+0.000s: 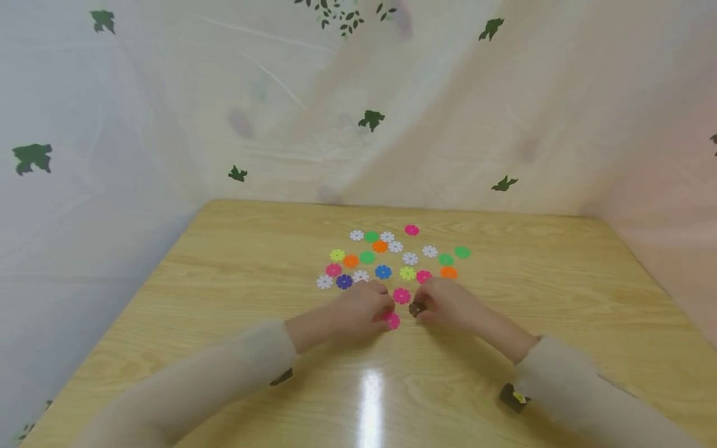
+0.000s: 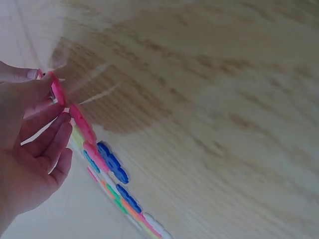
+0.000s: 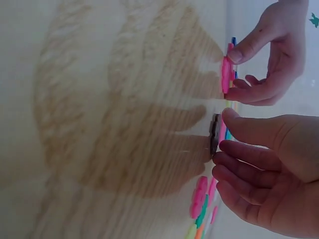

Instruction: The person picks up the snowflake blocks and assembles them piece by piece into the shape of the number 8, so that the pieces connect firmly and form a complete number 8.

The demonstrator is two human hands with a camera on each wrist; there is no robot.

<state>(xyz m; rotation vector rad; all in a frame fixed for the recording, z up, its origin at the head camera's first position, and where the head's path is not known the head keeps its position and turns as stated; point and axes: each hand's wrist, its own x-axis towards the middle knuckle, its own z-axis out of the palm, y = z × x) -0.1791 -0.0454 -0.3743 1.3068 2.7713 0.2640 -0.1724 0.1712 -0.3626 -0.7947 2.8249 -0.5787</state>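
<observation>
Notched, flower-shaped plastic discs lie flat on a wooden table. My left hand (image 1: 363,309) pinches a pink disc (image 1: 394,321) by its edges, between thumb and fingertips; the right wrist view shows this pink disc (image 3: 226,77) low over the tabletop. Just to the right, my right hand (image 1: 450,305) holds a dark brown disc (image 1: 416,309), thumb on one edge and fingers on the other. Between the two hands and slightly beyond them lies another pink disc (image 1: 401,295). A white disc (image 1: 361,275) is partly covered by the left hand, and a further pink disc (image 1: 424,276) touches the right hand's outline.
Beyond the hands spread several more discs, among them a blue one (image 1: 383,272), a dark blue one (image 1: 344,282), an orange one (image 1: 449,272) and a green one (image 1: 462,252). A pale cloth (image 1: 358,162) with green leaf shapes hangs behind the wooden table (image 1: 560,280).
</observation>
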